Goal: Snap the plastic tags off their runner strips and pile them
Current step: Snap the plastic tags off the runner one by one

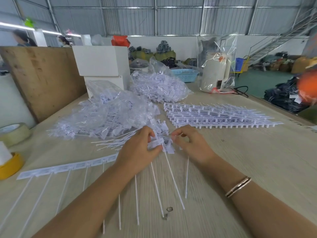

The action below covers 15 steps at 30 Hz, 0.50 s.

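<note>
My left hand (137, 152) grips a bundle of white plastic tags (167, 146) at their flat heads, with their thin tails fanning toward me. My right hand (190, 143) pinches one tag at the right side of that bundle, thumb against forefinger. A runner strip (68, 167) with several tags still attached lies flat on the table to the left, partly hidden under my left wrist. A stack of full runner strips (216, 115) sits beyond my right hand. A loose pile of snapped tags (111, 140) lies just past my left hand.
Two clear bags of tags (109, 109) (159, 86) lie further back on the wooden table (257, 160). Tape rolls (13, 133) (10, 165) stand at the left edge. White boxes (101, 62), a blue basket (185, 74) and a bagged kettle (215, 73) stand behind.
</note>
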Each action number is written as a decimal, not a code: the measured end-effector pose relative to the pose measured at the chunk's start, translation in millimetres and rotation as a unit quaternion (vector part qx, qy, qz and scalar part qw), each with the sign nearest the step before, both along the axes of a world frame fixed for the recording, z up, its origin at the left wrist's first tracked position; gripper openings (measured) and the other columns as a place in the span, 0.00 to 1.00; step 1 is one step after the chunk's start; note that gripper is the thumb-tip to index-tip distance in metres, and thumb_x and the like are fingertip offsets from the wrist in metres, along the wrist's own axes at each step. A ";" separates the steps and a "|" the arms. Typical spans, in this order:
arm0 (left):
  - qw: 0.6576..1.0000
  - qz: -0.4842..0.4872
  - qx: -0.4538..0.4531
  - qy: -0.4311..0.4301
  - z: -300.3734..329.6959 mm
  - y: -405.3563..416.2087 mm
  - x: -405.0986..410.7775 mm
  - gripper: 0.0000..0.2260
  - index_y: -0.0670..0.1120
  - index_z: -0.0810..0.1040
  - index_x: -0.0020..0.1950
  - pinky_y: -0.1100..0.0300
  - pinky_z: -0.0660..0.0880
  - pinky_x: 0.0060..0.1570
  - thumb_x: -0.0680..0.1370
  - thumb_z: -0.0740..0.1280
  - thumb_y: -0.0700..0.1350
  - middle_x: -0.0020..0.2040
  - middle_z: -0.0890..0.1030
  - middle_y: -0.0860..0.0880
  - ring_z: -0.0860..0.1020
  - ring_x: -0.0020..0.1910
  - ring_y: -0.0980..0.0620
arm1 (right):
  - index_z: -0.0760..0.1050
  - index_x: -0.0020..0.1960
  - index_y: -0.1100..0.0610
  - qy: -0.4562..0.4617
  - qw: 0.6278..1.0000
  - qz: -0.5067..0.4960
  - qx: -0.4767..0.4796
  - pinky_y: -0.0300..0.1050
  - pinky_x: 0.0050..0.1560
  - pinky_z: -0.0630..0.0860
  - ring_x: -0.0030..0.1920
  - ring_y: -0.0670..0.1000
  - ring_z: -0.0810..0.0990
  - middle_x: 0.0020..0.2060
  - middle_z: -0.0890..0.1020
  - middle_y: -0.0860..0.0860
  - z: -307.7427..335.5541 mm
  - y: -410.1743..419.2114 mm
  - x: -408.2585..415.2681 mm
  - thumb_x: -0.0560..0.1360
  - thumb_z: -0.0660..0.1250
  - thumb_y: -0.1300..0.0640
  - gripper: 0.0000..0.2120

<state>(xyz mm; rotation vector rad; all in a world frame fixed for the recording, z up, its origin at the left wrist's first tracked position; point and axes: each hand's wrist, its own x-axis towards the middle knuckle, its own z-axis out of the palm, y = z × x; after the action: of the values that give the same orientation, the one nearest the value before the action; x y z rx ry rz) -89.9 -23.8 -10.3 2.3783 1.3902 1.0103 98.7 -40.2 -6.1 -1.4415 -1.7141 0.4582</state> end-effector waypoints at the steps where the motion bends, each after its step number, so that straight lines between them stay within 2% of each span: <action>1: 1.000 -0.008 0.002 -0.006 -0.2 -1.1 1.9 0.15 0.51 0.68 0.54 0.60 0.64 0.34 0.73 0.69 0.52 0.43 0.70 0.56 0.70 0.37 0.60 | 0.79 0.47 0.54 0.041 0.999 0.005 0.006 0.43 0.55 0.65 0.51 0.48 0.73 0.44 0.75 0.45 0.5 -2.3 -6.5 0.76 0.65 0.53 0.06; 2: 1.000 -0.017 0.005 -0.010 -0.4 -2.7 4.3 0.17 0.50 0.68 0.57 0.60 0.65 0.34 0.73 0.69 0.51 0.44 0.70 0.55 0.71 0.38 0.58 | 0.80 0.45 0.54 0.046 0.999 0.015 0.001 0.45 0.56 0.66 0.51 0.49 0.74 0.43 0.75 0.46 -0.6 -2.8 -12.0 0.77 0.64 0.51 0.09; 5: 0.999 -0.044 0.024 -0.005 -1.1 -7.8 10.6 0.18 0.49 0.68 0.61 0.59 0.70 0.39 0.73 0.68 0.47 0.47 0.69 0.55 0.73 0.43 0.55 | 0.81 0.42 0.56 -0.047 0.998 0.045 -0.025 0.47 0.57 0.66 0.50 0.49 0.75 0.43 0.78 0.52 -7.5 -2.9 -23.8 0.77 0.63 0.47 0.15; 6: 0.998 -0.053 0.033 0.005 -0.9 -8.5 11.0 0.18 0.50 0.68 0.62 0.59 0.70 0.40 0.74 0.67 0.47 0.48 0.69 0.56 0.73 0.44 0.57 | 0.81 0.41 0.57 -0.024 0.998 0.052 -0.025 0.43 0.54 0.67 0.47 0.48 0.75 0.41 0.78 0.53 -8.1 -1.9 -23.7 0.76 0.64 0.50 0.13; 8: 0.997 -0.063 0.043 0.033 1.5 -8.3 8.8 0.17 0.50 0.68 0.62 0.59 0.69 0.41 0.74 0.65 0.46 0.52 0.71 0.55 0.71 0.45 0.58 | 0.78 0.36 0.54 0.087 0.994 0.051 -0.032 0.35 0.45 0.67 0.40 0.46 0.74 0.37 0.76 0.50 -4.6 -0.9 -18.7 0.76 0.66 0.56 0.10; 10: 0.995 -0.056 0.044 0.071 4.2 -7.1 4.3 0.16 0.49 0.69 0.61 0.57 0.71 0.43 0.74 0.63 0.43 0.56 0.74 0.53 0.75 0.48 0.53 | 0.77 0.34 0.52 0.166 0.984 0.033 -0.052 0.36 0.43 0.68 0.39 0.45 0.74 0.37 0.76 0.49 -3.2 1.2 -11.1 0.75 0.67 0.59 0.11; 13: 0.991 -0.046 0.045 0.119 4.8 -7.4 2.0 0.16 0.50 0.70 0.59 0.54 0.72 0.46 0.72 0.64 0.43 0.55 0.76 0.53 0.76 0.51 0.50 | 0.74 0.33 0.53 0.169 0.984 0.026 -0.049 0.36 0.41 0.67 0.36 0.43 0.73 0.35 0.74 0.49 -4.7 1.9 -5.5 0.75 0.66 0.59 0.12; 15: 0.989 -0.043 0.054 0.129 4.2 -8.4 3.9 0.14 0.50 0.71 0.57 0.55 0.71 0.44 0.72 0.66 0.47 0.52 0.77 0.53 0.75 0.49 0.50 | 0.72 0.33 0.53 0.154 0.987 0.043 -0.028 0.36 0.40 0.67 0.36 0.44 0.72 0.34 0.73 0.49 -5.4 0.1 -8.1 0.76 0.66 0.60 0.13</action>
<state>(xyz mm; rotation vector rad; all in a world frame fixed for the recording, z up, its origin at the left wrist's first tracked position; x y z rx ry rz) -86.0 -32.2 -6.1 2.7040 1.3275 0.7976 90.7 -40.1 -11.4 -1.2624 -1.5272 0.7411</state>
